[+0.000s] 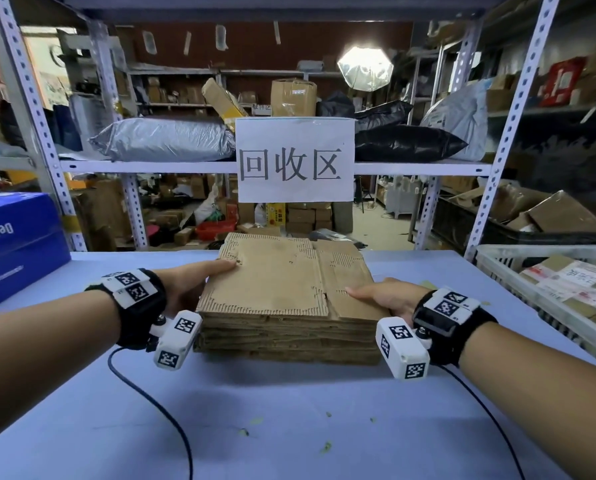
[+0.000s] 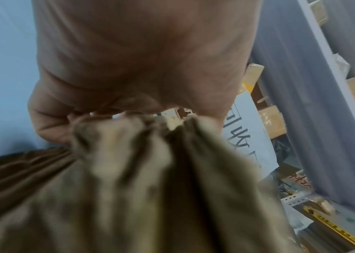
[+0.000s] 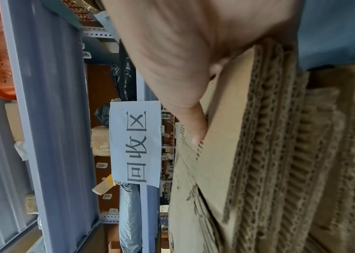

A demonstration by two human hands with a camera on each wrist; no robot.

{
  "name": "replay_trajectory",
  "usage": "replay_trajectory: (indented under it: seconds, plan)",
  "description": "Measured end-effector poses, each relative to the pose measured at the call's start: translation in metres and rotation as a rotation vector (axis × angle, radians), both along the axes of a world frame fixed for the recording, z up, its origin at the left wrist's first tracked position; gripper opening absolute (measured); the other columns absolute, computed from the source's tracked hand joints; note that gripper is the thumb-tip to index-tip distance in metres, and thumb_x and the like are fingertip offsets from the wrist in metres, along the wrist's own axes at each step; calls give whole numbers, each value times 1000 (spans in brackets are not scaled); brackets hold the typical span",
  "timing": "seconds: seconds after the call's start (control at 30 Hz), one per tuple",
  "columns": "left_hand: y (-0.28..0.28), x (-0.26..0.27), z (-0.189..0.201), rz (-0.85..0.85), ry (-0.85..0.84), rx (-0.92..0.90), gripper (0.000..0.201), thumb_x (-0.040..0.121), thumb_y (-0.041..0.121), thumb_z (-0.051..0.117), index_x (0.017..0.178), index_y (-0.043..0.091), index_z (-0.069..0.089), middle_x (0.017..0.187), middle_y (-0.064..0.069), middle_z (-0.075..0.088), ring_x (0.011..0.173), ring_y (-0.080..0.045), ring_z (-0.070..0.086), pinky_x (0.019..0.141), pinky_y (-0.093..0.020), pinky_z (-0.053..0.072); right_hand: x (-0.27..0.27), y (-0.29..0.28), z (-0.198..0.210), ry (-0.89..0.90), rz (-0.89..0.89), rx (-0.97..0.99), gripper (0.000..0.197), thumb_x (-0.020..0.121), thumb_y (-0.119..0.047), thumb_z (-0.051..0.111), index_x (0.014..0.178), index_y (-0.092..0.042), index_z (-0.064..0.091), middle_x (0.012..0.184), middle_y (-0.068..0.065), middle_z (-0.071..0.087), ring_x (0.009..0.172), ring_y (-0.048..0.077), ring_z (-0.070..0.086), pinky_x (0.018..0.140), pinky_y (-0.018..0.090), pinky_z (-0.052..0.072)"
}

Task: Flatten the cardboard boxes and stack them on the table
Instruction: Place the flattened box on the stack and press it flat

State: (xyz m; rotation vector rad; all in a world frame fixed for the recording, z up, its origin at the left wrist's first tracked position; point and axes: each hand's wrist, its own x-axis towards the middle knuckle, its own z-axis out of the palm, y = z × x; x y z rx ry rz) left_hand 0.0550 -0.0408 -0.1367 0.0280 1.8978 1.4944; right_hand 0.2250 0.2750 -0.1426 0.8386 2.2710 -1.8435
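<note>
- Resting at the centre of the pale blue table (image 1: pixel 289 410): a stack of flattened cardboard boxes (image 1: pixel 286 292), several corrugated layers deep, edges roughly aligned, top sheet torn along its skin so the fluting shows.
- Left hand (image 1: pixel 189 282) at 9 o'clock of the stack: thumb lies flat on the top sheet near the far-left corner, remaining fingers go down the left side, out of sight in the head view. Left wrist view is blurred; palm (image 2: pixel 142 56) sits over the cardboard, fingers curl at its edge. Reads as grasping the stack's left side.
- Right hand (image 1: pixel 386 294) at 3 o'clock of the stack: thumb lies on the top sheet near the near-right corner, pointing toward the centre; other fingers hidden below the side. Right wrist view confirms thumb (image 3: pixel 194 130) pressed on the top sheet with the fluted layers (image 3: pixel 280 154) beside the palm. Grasping the right side.
- Cannot tell whether the stack's underside is touching the table or slightly lifted; a shadow lies along its near edge.
- Both wrists carry black bands with white marker blocks; a black cable (image 1: pixel 158 407) trails from the left one across the table toward 6 o'clock.
- At 12 o'clock, taped to the metal shelf rail: a white paper sign (image 1: pixel 295 159) with three handwritten characters.
- At 9 o'clock, well apart from the stack: a blue carton (image 1: pixel 16 244).
- At 3 o'clock, at the table edge: a white plastic crate (image 1: pixel 497 268) holding taped parcels.
- Small greenish scraps (image 1: pixel 326 446) lie on the near table surface.
</note>
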Motion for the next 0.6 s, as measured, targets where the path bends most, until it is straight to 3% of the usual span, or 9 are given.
replay_trajectory:
  seconds: [0.07, 0.13, 0.17, 0.23, 0.3, 0.4, 0.5, 0.6]
  plan:
    - [-1, 1, -4, -36, 25, 22, 58, 68, 54, 81, 101, 7, 74, 104, -20, 76, 78, -31, 76, 66, -37, 62, 2, 1, 0, -1, 20, -47, 34, 88, -28, 75, 106, -2, 64, 95, 20, 76, 90, 35, 72, 93, 55, 54]
    - [-2, 3, -5, -51, 17, 53, 55, 71, 51, 82, 103, 6, 77, 114, -21, 74, 89, -32, 75, 82, -41, 61, 4, 4, -1, 2, 42, -98, 40, 90, -29, 73, 118, -1, 65, 108, 21, 74, 94, 34, 70, 93, 51, 55]
    - [-3, 4, -4, -51, 14, 71, 51, 72, 48, 82, 101, 6, 79, 116, -21, 74, 90, -32, 75, 84, -42, 60, 5, 6, -1, 6, 63, -122, 40, 91, -30, 70, 121, -3, 66, 111, 19, 73, 94, 32, 70, 91, 46, 56]
    - [-5, 6, 1, -71, 31, 94, 44, 73, 44, 81, 93, 6, 82, 114, -20, 75, 87, -31, 77, 74, -41, 62, 5, 9, 0, 15, 102, -137, 39, 92, -35, 68, 123, -12, 66, 112, 8, 75, 89, 23, 71, 81, 33, 58]
    - [-8, 7, 6, -104, 84, 85, 49, 75, 44, 78, 107, 7, 78, 115, -18, 75, 92, -29, 77, 74, -39, 62, 5, 9, 3, 48, 93, -107, 40, 87, -42, 70, 119, -19, 67, 106, 0, 75, 80, 13, 72, 70, 24, 57]
    - [-14, 8, 13, -185, 161, 129, 56, 83, 39, 74, 128, 8, 64, 123, -17, 73, 106, -29, 74, 82, -39, 63, 2, 17, 7, 150, 93, -251, 45, 83, -46, 71, 117, -17, 72, 114, 12, 74, 88, 24, 74, 85, 36, 58]
    - [-20, 5, 25, -241, 306, 239, 57, 85, 29, 80, 134, 5, 61, 132, -18, 68, 118, -31, 68, 95, -40, 59, 4, 25, 20, 220, 164, -313, 41, 77, -40, 81, 109, -14, 78, 119, 15, 72, 102, 31, 72, 78, 43, 61]
    - [-21, 2, 46, -287, 489, 366, 67, 74, 11, 81, 136, 6, 59, 135, -16, 66, 123, -31, 65, 97, -37, 57, 0, 29, 39, 386, 242, -295, 65, 59, -29, 96, 116, -9, 74, 121, 15, 71, 109, 30, 70, 77, 39, 60]
